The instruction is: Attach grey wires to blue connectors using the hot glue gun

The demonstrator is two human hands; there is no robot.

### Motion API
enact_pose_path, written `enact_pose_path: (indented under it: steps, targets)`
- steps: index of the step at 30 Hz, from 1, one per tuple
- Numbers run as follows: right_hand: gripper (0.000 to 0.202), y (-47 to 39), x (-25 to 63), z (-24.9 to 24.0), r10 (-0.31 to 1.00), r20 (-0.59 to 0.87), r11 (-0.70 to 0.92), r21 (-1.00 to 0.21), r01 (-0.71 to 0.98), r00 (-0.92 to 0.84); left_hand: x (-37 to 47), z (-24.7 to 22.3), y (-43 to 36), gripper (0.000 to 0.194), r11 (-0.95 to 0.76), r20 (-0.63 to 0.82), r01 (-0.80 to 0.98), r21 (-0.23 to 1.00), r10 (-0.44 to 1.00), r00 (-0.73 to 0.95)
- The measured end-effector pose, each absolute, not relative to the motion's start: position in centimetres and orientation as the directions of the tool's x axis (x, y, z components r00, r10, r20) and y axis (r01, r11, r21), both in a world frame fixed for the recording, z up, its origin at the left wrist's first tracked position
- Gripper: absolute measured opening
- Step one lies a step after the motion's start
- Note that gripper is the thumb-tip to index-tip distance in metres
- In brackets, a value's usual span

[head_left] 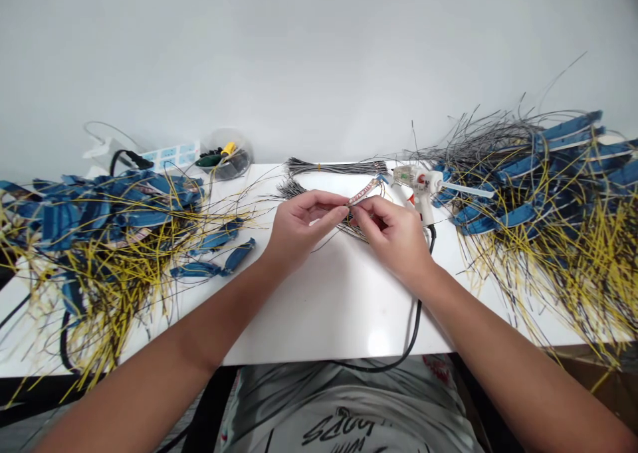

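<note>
Both hands meet above the middle of the white table point(319, 320). Between their fingertips is a narrow pale strip point(365, 190) with reddish-brown marks, its upper end slanting away to the right, where some blue shows. My left hand point(304, 224) pinches the strip's near end between thumb and forefinger. Closed as well, my right hand point(393, 234) has thumb and fingertips at that same end; whether it grips the strip or a thin wire is hidden. Just beyond my right hand lies a glue gun point(416, 176) with a white glue stick point(468, 189) protruding from its back.
Blue curved pieces with yellow and black wires are heaped at left point(64, 220) and right point(518, 220). Several loose blue pieces point(212, 240) lie left of my hands. A grey wire bundle point(339, 167), a round tub point(234, 164) and a power strip point(172, 155) sit behind.
</note>
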State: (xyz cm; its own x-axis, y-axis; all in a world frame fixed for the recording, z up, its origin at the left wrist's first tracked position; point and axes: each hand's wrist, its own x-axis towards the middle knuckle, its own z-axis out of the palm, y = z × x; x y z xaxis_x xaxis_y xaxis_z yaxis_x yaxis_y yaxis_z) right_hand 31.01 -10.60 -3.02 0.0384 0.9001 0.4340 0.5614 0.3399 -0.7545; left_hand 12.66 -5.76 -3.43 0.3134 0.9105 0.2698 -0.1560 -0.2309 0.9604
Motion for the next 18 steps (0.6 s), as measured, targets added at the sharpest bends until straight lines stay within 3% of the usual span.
enact_pose_path:
  steps: [6,18]
  targets:
    - [0.02,-10.7,30.81,-3.2,0.887,0.458,0.347,-0.752,0.561,0.066,12.91,-3.25,-6.29,0.033,-0.287,0.309,-0.117,0.951,0.901,0.305]
    - [0.02,-10.89,30.45,-3.33,0.888,0.453,0.346,-0.77,0.536,0.078,12.81,-2.73,-6.59,0.029,-0.348,0.346,-0.047,0.936,0.895,0.281]
